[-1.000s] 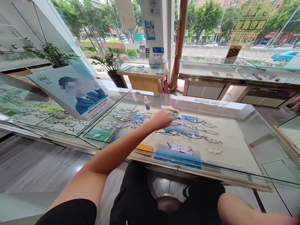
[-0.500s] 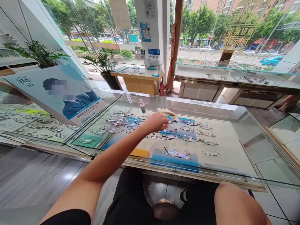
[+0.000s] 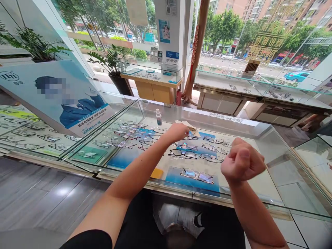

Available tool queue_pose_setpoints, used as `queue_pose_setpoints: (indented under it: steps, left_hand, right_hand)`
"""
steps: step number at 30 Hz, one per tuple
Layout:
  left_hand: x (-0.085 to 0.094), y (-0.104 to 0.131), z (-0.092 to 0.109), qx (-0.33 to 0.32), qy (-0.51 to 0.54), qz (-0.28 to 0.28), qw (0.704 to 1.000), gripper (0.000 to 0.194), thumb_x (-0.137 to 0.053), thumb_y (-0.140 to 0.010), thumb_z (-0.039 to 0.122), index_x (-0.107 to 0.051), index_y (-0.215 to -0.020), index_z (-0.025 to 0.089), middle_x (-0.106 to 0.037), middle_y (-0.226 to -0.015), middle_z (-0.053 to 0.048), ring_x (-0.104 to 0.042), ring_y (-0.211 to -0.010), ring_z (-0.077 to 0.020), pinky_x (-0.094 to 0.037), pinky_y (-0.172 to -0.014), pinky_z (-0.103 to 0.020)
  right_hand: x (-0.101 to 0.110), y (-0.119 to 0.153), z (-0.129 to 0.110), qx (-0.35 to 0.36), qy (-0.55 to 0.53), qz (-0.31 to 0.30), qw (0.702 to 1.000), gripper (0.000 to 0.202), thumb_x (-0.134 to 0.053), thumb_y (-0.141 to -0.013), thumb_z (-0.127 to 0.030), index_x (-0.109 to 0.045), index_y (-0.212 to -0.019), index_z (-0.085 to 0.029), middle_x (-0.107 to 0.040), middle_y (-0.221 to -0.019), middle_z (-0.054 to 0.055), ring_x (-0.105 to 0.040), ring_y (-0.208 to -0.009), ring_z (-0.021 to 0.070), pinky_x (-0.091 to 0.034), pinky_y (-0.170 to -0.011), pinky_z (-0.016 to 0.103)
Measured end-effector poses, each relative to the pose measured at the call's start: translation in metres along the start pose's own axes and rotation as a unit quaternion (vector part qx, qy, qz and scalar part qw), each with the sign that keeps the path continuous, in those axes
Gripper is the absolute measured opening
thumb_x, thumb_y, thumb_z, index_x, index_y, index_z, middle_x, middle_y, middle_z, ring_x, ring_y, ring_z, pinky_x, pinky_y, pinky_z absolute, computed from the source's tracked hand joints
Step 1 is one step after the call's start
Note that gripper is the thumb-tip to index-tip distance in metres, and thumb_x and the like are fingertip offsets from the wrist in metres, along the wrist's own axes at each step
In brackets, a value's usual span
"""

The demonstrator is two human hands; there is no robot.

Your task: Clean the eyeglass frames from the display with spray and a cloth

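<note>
My left hand [image 3: 178, 132] reaches over the display case, its fingers pinched together beside a folded beige cloth [image 3: 193, 130] and among the rows of glasses. Whatever the fingertips hold, if anything, is hidden. My right hand [image 3: 243, 160] is raised in a loose fist above the right part of the case, with nothing visible in it; it blocks some frames behind. Dark-rimmed glasses [image 3: 183, 154] lie in the middle row. Closer to me, one pair of thin-rimmed glasses [image 3: 197, 175] rests on a blue card [image 3: 173, 180]. A small white spray bottle [image 3: 158, 117] stands upright behind the rows.
A large poster board [image 3: 70, 93] leans over the case at left. An orange-yellow block [image 3: 157, 173] lies by the front glass edge. Beyond are a wooden display counter [image 3: 149, 91], a potted plant [image 3: 114, 69] and a tree-trunk post [image 3: 198, 52].
My right hand has come up from low at the right edge to above the case, closed in a fist. My left hand has shifted slightly, staying near the cloth. The view has tilted a little.
</note>
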State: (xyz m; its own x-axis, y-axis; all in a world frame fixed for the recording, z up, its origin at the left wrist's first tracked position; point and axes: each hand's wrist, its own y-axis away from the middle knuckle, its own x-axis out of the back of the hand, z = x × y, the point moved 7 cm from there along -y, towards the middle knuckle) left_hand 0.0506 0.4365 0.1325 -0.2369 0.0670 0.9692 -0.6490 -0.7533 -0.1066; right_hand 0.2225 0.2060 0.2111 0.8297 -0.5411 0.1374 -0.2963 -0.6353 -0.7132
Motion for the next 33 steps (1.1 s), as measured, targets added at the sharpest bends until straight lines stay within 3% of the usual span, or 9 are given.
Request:
queue_pose_setpoints:
  steps: [2, 5, 8, 13, 19, 22, 27, 29, 33]
  left_hand:
    - [0.003, 0.003, 0.001, -0.015, -0.023, -0.008, 1.000, 0.019, -0.067, -0.092, 0.022, -0.085, -0.094, 0.024, -0.083, -0.099, -0.011, -0.073, -0.087, -0.0264, -0.051, -0.083, -0.037]
    - [0.002, 0.007, 0.000, -0.029, -0.034, -0.020, 0.999, 0.019, -0.067, -0.094, 0.028, -0.084, -0.099, 0.023, -0.083, -0.102, -0.011, -0.072, -0.089, -0.0269, -0.051, -0.081, -0.037]
    - [-0.004, 0.007, -0.004, -0.033, -0.025, -0.020, 0.999, 0.015, -0.071, -0.090, 0.031, -0.084, -0.096, 0.024, -0.083, -0.101, -0.010, -0.072, -0.088, -0.0257, -0.051, -0.080, -0.035]
    - [-0.008, 0.005, -0.007, -0.034, 0.005, -0.015, 0.999, 0.014, -0.070, -0.088, 0.029, -0.083, -0.088, 0.024, -0.083, -0.096, -0.009, -0.070, -0.084, -0.0245, -0.048, -0.078, -0.034]
    - [0.022, 0.020, -0.003, -0.027, 0.143, 0.029, 0.989, 0.015, -0.070, -0.085, 0.033, -0.081, -0.081, 0.023, -0.076, -0.079, -0.006, -0.062, -0.075, -0.0214, -0.042, -0.072, -0.035]
    - [0.032, 0.025, -0.001, 0.021, 0.315, 0.092, 0.944, 0.023, -0.073, -0.087, 0.042, -0.080, -0.081, 0.022, -0.075, -0.079, -0.006, -0.062, -0.075, -0.0200, -0.044, -0.073, -0.035]
    - [0.018, 0.024, 0.010, 0.069, 0.563, 0.160, 0.808, 0.032, -0.084, -0.080, 0.051, -0.079, -0.084, 0.019, -0.077, -0.088, -0.005, -0.066, -0.087, -0.0198, -0.051, -0.089, -0.036]
    - [0.010, 0.022, 0.017, 0.058, 0.592, 0.146, 0.790, 0.033, -0.086, -0.079, 0.051, -0.079, -0.084, 0.019, -0.078, -0.093, -0.005, -0.067, -0.094, -0.0206, -0.051, -0.095, -0.037]
    - [0.000, 0.020, 0.025, 0.044, 0.605, 0.105, 0.788, 0.037, -0.086, -0.081, 0.054, -0.081, -0.090, 0.018, -0.080, -0.096, -0.007, -0.069, -0.096, -0.0220, -0.051, -0.098, -0.039]
  right_hand:
    - [-0.020, -0.026, 0.023, 0.043, 0.025, 0.069, 0.996, 0.062, -0.054, -0.104, -0.057, -0.031, -0.057, -0.025, -0.031, -0.055, 0.000, -0.030, -0.051, 0.0154, -0.020, -0.054, 0.037]
    - [-0.042, -0.043, 0.055, 0.038, 0.029, 0.058, 0.997, 0.062, -0.048, -0.108, -0.055, -0.031, -0.057, -0.025, -0.029, -0.053, -0.002, -0.027, -0.051, 0.0140, -0.019, -0.057, 0.037]
    - [-0.046, -0.040, 0.076, -0.012, 0.031, 0.036, 0.999, 0.064, -0.047, -0.108, -0.059, -0.030, -0.057, -0.025, -0.027, -0.054, -0.002, -0.025, -0.053, 0.0138, -0.019, -0.057, 0.037]
    - [-0.056, -0.037, 0.097, -0.088, -0.002, -0.006, 0.996, 0.066, -0.047, -0.106, -0.067, -0.030, -0.057, -0.025, -0.027, -0.055, -0.003, -0.025, -0.055, 0.0141, -0.020, -0.058, 0.037]
    - [-0.059, -0.043, 0.106, -0.123, -0.027, 0.005, 0.992, 0.066, -0.050, -0.103, -0.070, -0.029, -0.058, -0.026, -0.027, -0.057, -0.003, -0.024, -0.058, 0.0150, -0.023, -0.058, 0.036]
    - [-0.059, -0.042, 0.108, -0.128, -0.022, 0.002, 0.992, 0.060, -0.052, -0.103, -0.063, -0.039, -0.058, -0.025, -0.036, -0.057, -0.002, -0.031, -0.058, 0.0156, -0.027, -0.058, 0.035]
    - [-0.080, -0.033, 0.118, -0.175, -0.025, -0.117, 0.977, 0.036, -0.065, -0.098, -0.054, -0.070, -0.082, -0.022, -0.035, -0.059, -0.006, -0.031, -0.057, 0.0145, -0.028, -0.058, 0.033]
    - [-0.086, -0.030, 0.119, -0.177, -0.031, -0.143, 0.973, 0.033, -0.067, -0.096, -0.054, -0.073, -0.090, -0.022, -0.036, -0.059, -0.007, -0.032, -0.058, 0.0146, -0.030, -0.058, 0.032]
    - [-0.089, -0.030, 0.118, -0.170, -0.030, -0.148, 0.974, 0.034, -0.069, -0.095, -0.055, -0.070, -0.087, -0.022, -0.034, -0.058, -0.008, -0.032, -0.058, 0.0141, -0.032, -0.060, 0.032]
